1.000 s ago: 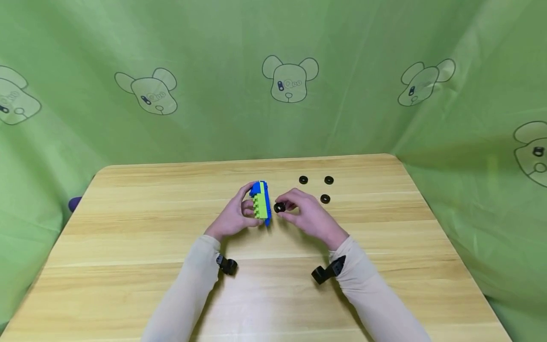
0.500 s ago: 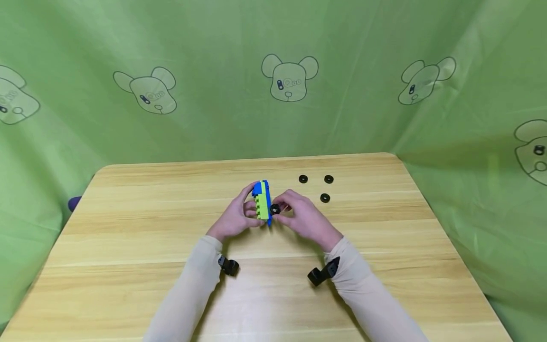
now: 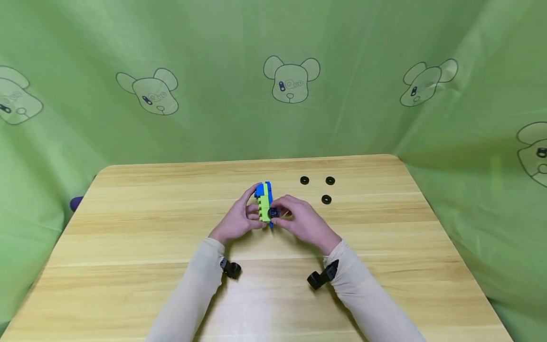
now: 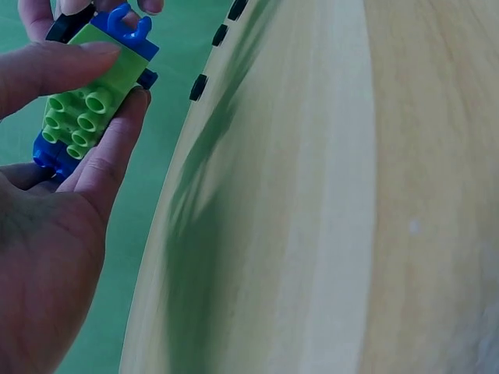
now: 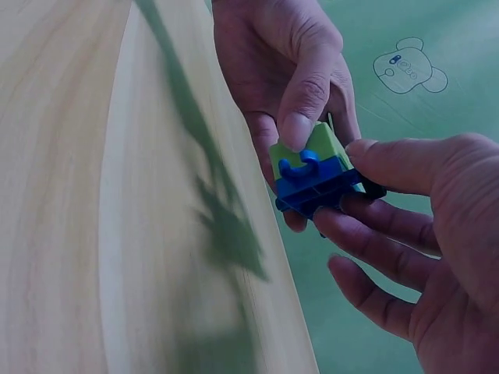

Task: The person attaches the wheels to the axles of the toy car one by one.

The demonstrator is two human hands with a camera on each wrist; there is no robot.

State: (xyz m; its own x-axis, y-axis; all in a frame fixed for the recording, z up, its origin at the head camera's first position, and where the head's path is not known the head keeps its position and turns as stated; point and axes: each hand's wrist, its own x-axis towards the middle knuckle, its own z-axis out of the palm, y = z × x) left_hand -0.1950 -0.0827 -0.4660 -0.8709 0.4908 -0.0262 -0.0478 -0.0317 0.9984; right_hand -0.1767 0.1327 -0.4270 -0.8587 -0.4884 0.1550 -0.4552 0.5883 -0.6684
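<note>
brick toy (image 3: pixel 264 207), long axis toward person (image 3: pixel 188 297), blue hook (image 5: pixel 309 157) nearest, left fingers (image 4: pixel 113 156) gripping it, right fingers (image 5: pixel 382 248) pinching wheel (image 3: pixel 273 213)

Head view high, forward-down; wrists' close, sharing toy (image 4: pixel 97 89).

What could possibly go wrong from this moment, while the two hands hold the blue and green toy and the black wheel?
The black wheel might slip, as the right hand only pinches it between thumb and fingers. The blue and green toy could twist under a sideways push, since it is held up in the left hand. A careless reach might scatter the three loose wheels beyond the right hand.
</note>
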